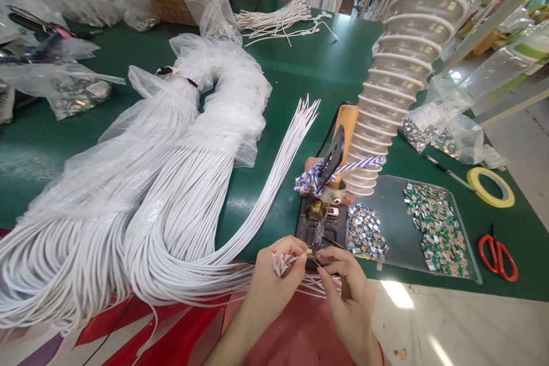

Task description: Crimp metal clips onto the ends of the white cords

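The white cables look light and supple, likely to spring and slide over each other where they curve, with a smooth jacket that may feel a little slippery. Their red-tinged cable ends [281,263] seem the fragile part, fine enough to bend or fray, so the hold is best taken on the jacket just behind them, pinching lightly.

The left hand [277,274] is curled around a small clutch of these cables, ends poking up between the fingers, while its thumb and forefinger come together at a tiny yellow piece [309,252]. The right hand [349,283] meets it there with fingertips drawn close; whether they grip anything is too small to tell.

The 2 hands work just in front of the black soldering base [302,229]. More cables lie under them, joining the large cable bundle [180,200] to the left; metal plug shells [366,231] sit near the right hand, on a tray [397,211].
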### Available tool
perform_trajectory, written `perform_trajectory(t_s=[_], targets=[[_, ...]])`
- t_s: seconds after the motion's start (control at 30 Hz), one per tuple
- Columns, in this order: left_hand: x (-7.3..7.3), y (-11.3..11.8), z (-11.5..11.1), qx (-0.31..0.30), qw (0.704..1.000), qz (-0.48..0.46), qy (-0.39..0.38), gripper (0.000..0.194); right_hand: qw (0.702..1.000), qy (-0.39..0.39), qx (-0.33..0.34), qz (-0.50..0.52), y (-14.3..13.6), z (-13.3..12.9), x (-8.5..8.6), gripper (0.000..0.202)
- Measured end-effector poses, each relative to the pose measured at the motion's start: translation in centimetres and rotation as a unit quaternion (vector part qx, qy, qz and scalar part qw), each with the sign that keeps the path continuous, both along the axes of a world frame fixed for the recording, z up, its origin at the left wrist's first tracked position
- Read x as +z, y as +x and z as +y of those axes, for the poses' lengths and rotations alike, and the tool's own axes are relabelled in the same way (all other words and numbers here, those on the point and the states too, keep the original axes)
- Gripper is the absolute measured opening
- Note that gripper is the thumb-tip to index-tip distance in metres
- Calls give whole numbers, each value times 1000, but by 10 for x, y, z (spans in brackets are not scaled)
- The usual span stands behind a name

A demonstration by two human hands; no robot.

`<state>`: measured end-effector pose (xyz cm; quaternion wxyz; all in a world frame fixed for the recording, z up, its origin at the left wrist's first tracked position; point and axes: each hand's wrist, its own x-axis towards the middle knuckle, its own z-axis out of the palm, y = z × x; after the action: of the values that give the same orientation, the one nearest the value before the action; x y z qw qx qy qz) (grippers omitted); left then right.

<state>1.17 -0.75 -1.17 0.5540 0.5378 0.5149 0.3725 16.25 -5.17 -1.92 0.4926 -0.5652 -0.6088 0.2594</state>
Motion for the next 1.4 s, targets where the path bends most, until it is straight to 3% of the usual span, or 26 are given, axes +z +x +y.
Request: perform_trajectory(t_s=[0.3,0.53,0.93,1.4], targets=[[18,-1,10,2,1000,-10,-18,18,998,-27,12,51,3,5,-1,13],[23,-2,17,-11,999,-2,-40,16,999,-24,12,31,3,13,8,13],[27,1,14,12,1000,-28,-7,16,999,-13,17,38,2,16,15,16],[27,-1,16,10,998,-43,-52,14,998,-18,23,60,1,19,12,15]])
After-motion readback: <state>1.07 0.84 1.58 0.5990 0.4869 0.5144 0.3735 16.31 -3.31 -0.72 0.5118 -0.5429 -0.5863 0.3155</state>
